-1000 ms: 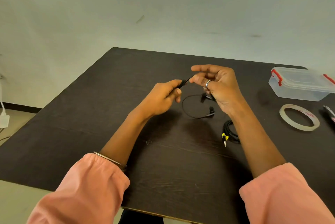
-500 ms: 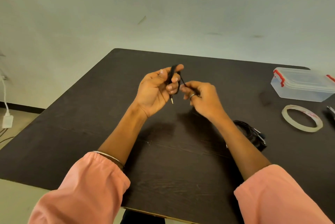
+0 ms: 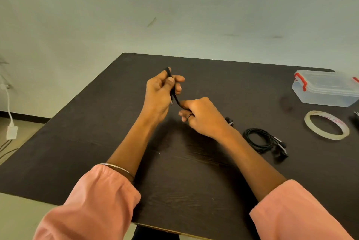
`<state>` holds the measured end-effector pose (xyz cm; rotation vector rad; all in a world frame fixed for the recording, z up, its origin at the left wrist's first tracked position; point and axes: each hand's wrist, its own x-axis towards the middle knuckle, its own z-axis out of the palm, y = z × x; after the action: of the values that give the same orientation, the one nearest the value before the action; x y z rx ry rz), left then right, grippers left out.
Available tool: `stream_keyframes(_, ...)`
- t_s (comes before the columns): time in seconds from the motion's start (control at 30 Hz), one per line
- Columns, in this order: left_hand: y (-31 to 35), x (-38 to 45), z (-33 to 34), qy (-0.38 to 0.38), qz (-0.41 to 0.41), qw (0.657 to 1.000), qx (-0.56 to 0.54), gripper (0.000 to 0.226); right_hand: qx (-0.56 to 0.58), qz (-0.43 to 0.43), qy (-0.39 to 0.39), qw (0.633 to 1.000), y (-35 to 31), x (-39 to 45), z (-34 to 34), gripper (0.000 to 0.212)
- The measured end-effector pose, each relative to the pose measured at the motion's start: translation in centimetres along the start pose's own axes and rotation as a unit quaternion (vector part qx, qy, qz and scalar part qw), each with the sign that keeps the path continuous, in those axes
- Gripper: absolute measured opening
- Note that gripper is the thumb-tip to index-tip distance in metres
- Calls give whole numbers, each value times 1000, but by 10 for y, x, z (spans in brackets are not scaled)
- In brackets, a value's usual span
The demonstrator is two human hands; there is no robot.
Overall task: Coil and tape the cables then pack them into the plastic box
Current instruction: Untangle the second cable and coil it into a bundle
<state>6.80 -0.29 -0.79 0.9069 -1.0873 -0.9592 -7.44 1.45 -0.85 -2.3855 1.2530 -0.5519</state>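
My left hand (image 3: 159, 94) is raised above the dark table (image 3: 194, 171) and grips a thin black earphone cable (image 3: 172, 92) wound around its fingers, with the jack plug hanging below the thumb. My right hand (image 3: 202, 116) pinches the same cable just to the right and lower, fingers curled. An earbud (image 3: 229, 121) of this cable peeks out behind my right wrist. A second black cable (image 3: 261, 139) lies coiled on the table to the right. The clear plastic box (image 3: 326, 89) with red clips stands closed at the far right.
A roll of clear tape (image 3: 326, 124) lies flat in front of the box. A dark object (image 3: 355, 117) is cut off at the right edge. A white charger and cord (image 3: 11, 131) hang by the wall at left, off the table.
My left hand has lifted and holds more turns of cable. My right hand has dropped lower, drawing the cable down and to the right. The view has shifted slightly.
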Motion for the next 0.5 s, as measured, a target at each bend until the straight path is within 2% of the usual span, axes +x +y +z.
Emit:
stream_keyframes(0.13,-6,-2,0,-75,21,979,186,24,-37,-25,41,998,-1,-1,-8,11)
stream_keyframes(0.23,-8,-2,-1,-142,31,952,270,20,9,-18,87,996,7,-3,-25,7)
stream_keyframes(0.3,-6,-4,-1,-194,17,940,282,20,89,-5,111,990,14,-4,-36,4)
stream_keyframes(0.4,-2,-11,4,-284,3,929,238,24,213,10,115,970,23,-6,-48,7)
stream_keyframes(0.5,0,-17,12,-313,-33,936,159,27,259,-6,104,960,28,-9,-52,7)
